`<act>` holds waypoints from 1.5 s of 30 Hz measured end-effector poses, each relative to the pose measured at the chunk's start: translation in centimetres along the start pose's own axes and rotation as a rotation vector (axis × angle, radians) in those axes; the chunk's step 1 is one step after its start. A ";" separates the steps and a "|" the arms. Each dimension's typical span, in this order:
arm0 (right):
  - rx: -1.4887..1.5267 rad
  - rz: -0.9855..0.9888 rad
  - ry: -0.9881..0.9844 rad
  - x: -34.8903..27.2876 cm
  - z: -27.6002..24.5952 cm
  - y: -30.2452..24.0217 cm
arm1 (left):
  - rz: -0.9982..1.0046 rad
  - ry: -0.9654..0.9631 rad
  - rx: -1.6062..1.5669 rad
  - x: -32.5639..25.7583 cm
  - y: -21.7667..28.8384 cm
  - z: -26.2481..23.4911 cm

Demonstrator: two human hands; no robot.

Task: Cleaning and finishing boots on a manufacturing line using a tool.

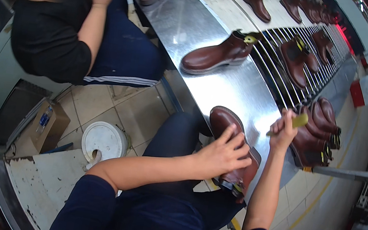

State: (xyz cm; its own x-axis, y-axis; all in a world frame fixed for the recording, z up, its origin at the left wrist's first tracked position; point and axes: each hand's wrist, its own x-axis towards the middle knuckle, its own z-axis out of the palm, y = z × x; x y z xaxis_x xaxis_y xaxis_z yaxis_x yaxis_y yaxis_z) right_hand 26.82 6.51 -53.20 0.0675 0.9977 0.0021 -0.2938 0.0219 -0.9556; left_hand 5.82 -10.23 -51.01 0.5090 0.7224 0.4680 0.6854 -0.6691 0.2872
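Head view: reddish-brown leather ankle boot w/ dark sole edge [224, 120] is at near end of the long shiny steel tabletop [226, 90], toe away from wearer, shaft end seemingly overhanging tabletop's near edge. L hand [223, 157] is on it: fingers spread wide, tips resting on upper, no wrap-around grip vis. R hand [282, 130] is up by tabletop's right edge, apart from boot, fingers curled tight on a flat yellow-green hand tool [299, 120]; exact type unclear, poss. brush or pad. Step looks like surface work on the upper, L steadying, R w/ tool. To do it well: prob. press L palm down so boot doesn't rock or slip off tabletop edge, keep L fingertips out of tool's path, use light even strokes, esp. near seams, & turn boot rather than twist wrist. Also mind clearance: 2nd brown leather boot w/ yellow pull tab [214, 57] is farther up the tabletop, brown leather boot cluster [315, 136] just right of tabletop; avoid knocking either.
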 end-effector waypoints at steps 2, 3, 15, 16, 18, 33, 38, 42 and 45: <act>0.061 0.136 -0.047 -1.1 -3.7 1.9 | 0.062 -0.059 0.000 1.1 0.3 0.4; 0.101 0.140 -0.088 -1.5 -4.8 3.0 | 0.094 -0.092 -0.063 1.4 -0.1 0.2; 0.027 -0.041 -0.287 -2.2 -9.5 6.9 | 0.042 -0.117 0.054 -0.6 2.2 -0.5; 0.086 -0.026 -0.311 -2.3 -9.5 6.5 | 0.002 -0.121 0.074 -2.2 2.9 -1.4; 0.089 -0.016 -0.332 -1.9 -8.4 7.1 | -0.291 0.105 0.037 -5.9 3.9 -4.3; 0.038 -0.012 -0.329 -2.7 -8.4 6.0 | -2.264 0.748 1.884 -33.5 32.8 -42.9; 0.048 -0.011 -0.266 -2.9 -10.1 6.7 | -2.549 0.943 1.500 -48.5 35.2 -48.5; 0.121 0.156 -0.160 -2.4 -9.5 7.2 | -2.640 1.038 1.327 -50.4 33.9 -47.4; 0.144 0.108 -0.189 -4.1 -7.6 7.3 | -2.583 0.850 1.520 -52.3 35.7 -52.5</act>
State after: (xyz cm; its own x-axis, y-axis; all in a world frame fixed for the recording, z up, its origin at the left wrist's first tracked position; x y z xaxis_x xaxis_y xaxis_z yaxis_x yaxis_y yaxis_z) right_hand 31.61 2.06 -62.45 -0.1470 0.9887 -0.0294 -0.4232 -0.0897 -0.9016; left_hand -23.68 -81.09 -21.34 -0.5237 -0.6844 0.5073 -0.6656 0.7004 0.2579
